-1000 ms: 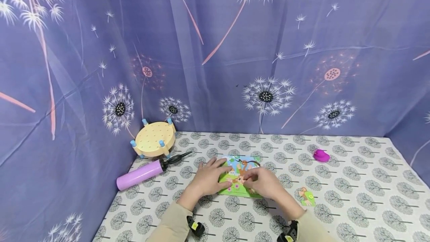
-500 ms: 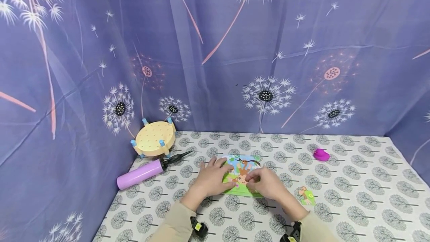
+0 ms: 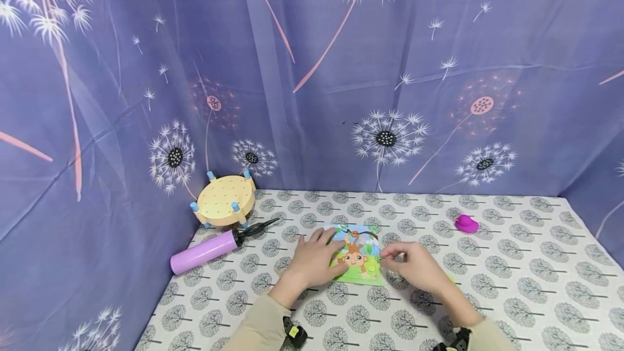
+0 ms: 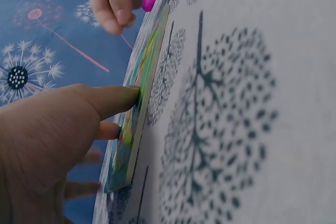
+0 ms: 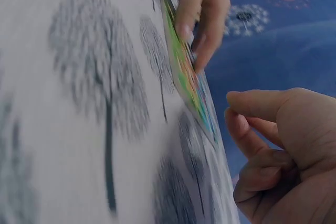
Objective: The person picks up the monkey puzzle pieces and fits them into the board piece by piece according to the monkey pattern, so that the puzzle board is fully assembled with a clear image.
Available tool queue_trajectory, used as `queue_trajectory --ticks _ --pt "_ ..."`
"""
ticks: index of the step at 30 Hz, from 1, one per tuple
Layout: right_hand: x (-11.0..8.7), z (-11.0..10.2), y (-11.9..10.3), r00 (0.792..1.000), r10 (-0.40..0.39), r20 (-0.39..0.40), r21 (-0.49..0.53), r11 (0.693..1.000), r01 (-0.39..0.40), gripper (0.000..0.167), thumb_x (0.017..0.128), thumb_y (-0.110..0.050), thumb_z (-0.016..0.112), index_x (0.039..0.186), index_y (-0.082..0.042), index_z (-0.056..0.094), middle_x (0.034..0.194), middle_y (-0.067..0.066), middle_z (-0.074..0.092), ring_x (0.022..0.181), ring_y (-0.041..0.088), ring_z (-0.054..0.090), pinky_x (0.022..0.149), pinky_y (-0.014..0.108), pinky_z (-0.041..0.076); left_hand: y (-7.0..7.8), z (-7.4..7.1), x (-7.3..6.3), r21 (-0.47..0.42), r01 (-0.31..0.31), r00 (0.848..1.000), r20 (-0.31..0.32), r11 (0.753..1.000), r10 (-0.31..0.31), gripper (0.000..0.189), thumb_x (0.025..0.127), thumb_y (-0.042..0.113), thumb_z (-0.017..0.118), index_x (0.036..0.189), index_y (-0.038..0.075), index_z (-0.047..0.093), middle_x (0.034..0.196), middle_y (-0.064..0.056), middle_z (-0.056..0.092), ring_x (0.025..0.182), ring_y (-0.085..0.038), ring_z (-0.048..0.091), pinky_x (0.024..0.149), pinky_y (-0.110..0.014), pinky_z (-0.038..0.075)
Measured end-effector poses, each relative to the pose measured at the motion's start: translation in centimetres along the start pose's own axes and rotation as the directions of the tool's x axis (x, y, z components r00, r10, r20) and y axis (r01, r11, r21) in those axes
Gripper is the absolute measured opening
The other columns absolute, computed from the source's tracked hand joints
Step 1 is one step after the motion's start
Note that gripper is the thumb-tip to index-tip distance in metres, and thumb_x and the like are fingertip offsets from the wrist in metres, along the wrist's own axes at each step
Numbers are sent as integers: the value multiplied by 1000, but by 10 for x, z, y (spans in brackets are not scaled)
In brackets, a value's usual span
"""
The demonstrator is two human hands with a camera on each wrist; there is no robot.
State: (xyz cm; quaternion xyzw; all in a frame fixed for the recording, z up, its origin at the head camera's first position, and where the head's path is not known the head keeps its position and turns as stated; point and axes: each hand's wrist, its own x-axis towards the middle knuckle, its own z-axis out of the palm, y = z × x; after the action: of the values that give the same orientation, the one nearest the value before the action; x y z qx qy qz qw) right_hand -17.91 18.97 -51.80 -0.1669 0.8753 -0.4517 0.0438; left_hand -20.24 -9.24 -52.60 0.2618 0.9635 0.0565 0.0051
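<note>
A flat picture puzzle (image 3: 359, 248) showing a brown monkey on green grass lies on the tablecloth. My left hand (image 3: 314, 260) rests on its left side with fingers spread; in the left wrist view the thumb (image 4: 123, 99) touches its surface. To the right of the puzzle is my right hand (image 3: 414, 265), off the board. Its fingers (image 5: 245, 129) are loosely bent, with a small gap between thumb and index fingertip and nothing held there. One loose puzzle piece is mostly hidden behind the right hand; only a bit of green shows.
A lilac hand pump (image 3: 205, 252) with a black nozzle lies at the left. Behind it stands a cream pegged disc (image 3: 226, 201) with blue-tipped legs. A small magenta toy hat (image 3: 466, 224) sits back right. A purple dandelion curtain (image 3: 312, 96) borders the table.
My right hand has drawn back to the right off the puzzle, uncovering the monkey's face and the lower right part, and now covers the loose piece. The left hand has shifted slightly right.
</note>
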Motion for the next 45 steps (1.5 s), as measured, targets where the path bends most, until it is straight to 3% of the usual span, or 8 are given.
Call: queue_trajectory --ticks 6,10,13,16,20,24,31,45 --pt "-20 -27 16 995 96 -35 1 995 -96 20 91 -19 81 109 -10 77 92 -3 71 67 13 62 52 25 51 5 3 2 14 -1 1000 18 1000 1 69 99 65 55 154 23 52 164 3 40 150 -29 36 114 -72 30" --pt "-36 -46 31 995 102 -15 14 995 -102 26 92 -21 80 113 -7 74 94 2 70 63 14 64 46 26 52 6 3 2 3 16 1000 24 1000 -16 72 98 66 56 155 23 51 163 2 42 150 -31 37 112 -73 33" --pt "-50 -59 40 994 106 -5 -9 994 -106 32 91 -24 81 115 -5 73 93 3 69 67 13 65 56 27 57 8 3 3 10 13 1000 26 1000 -13 71 97 66 57 156 26 51 162 1 42 149 -32 37 111 -73 35" --pt "-60 -69 46 992 125 12 -70 990 -124 38 89 -31 83 118 -8 72 95 -1 68 81 10 66 73 27 58 10 4 4 25 4 1000 24 1000 -5 68 98 67 55 157 33 49 161 0 44 147 -34 38 109 -73 37" --pt "-68 -76 52 991 129 38 -166 979 -121 46 83 -39 87 118 -13 73 101 -6 68 91 7 63 82 27 55 13 7 7 39 9 1000 15 999 -10 68 98 70 52 157 39 46 159 -3 45 145 -36 39 108 -72 39" --pt "-72 -79 55 992 113 47 -216 971 -101 50 77 -40 89 118 -14 73 103 -5 68 87 8 61 76 28 54 18 7 9 25 36 999 -1 999 -36 71 95 73 54 156 37 49 157 -4 46 144 -38 40 107 -73 39" --pt "-72 -82 54 984 171 38 -230 960 -158 62 73 -43 91 123 -10 71 101 -1 64 87 10 59 75 26 52 23 7 12 1 47 999 -18 999 -47 76 89 77 58 152 35 54 154 -2 48 142 -38 41 104 -72 42" --pt "-72 -89 53 988 116 107 -268 960 -83 50 72 -38 91 109 -14 69 97 -5 64 82 7 57 73 26 52 23 5 12 -20 41 999 -11 999 -42 77 87 76 63 151 33 56 155 -1 47 144 -38 40 104 -73 41"
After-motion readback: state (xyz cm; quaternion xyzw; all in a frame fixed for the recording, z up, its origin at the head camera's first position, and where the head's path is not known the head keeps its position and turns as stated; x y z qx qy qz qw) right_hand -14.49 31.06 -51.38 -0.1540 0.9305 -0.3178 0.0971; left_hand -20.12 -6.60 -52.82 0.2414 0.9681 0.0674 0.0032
